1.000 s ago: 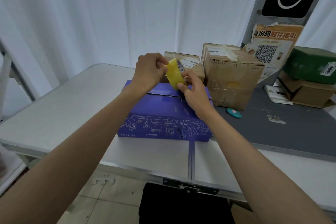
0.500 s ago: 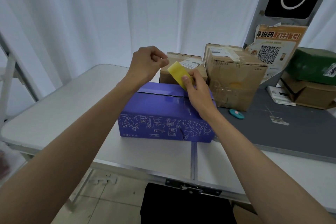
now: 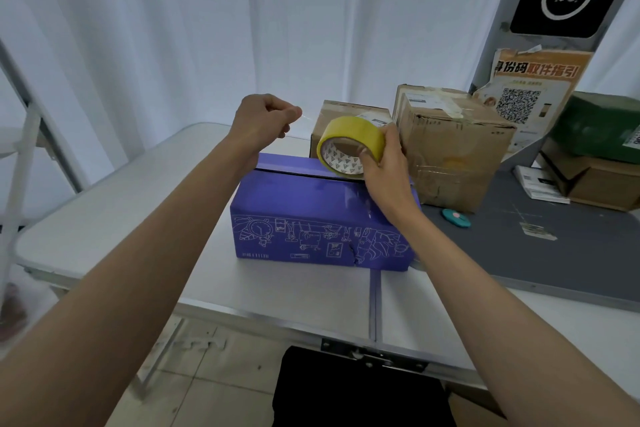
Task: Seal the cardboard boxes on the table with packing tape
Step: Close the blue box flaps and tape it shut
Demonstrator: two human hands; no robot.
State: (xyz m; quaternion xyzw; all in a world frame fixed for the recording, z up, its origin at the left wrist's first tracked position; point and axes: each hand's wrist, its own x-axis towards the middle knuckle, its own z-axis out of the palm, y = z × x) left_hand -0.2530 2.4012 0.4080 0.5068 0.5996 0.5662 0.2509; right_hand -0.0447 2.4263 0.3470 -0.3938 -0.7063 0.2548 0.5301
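On the tabletop [image 3: 138,204], near its front edge, lay the purple box [image 3: 322,218], long side toward you, white line drawings printed along its front face, a small tear low on that face, and a dark seam running along its top, not yet taped over.

Item: tape roll [image 3: 349,146]. Yellow, with a patterned white core; held upright on edge at the right end of the box top, touching or just above it.

Item: right hand [image 3: 388,166]. Clamped around the roll, fingers over its far rim, thumb at the core.

Item: left hand [image 3: 266,121]. Closed in a pinch above the box's left end, well apart from the roll. A thin clear strip [image 3: 306,118] seemed to run from the pinch toward the roll; too faint to confirm.

Item: two brown boxes [image 3: 450,146], behind the purple one, the larger already carrying clear tape.

Item: teal cutter [image 3: 456,218], on the grey mat [image 3: 554,253] to the right.

Risks, as judged. The strip, held in free air, could have twisted and stuck to itself or to your fingers. Lowered off-line, it could have missed the seam and left the flaps loose. Slack between your hands could have trapped wrinkles. The light box could have slid under a pull, with neither hand bracing it.
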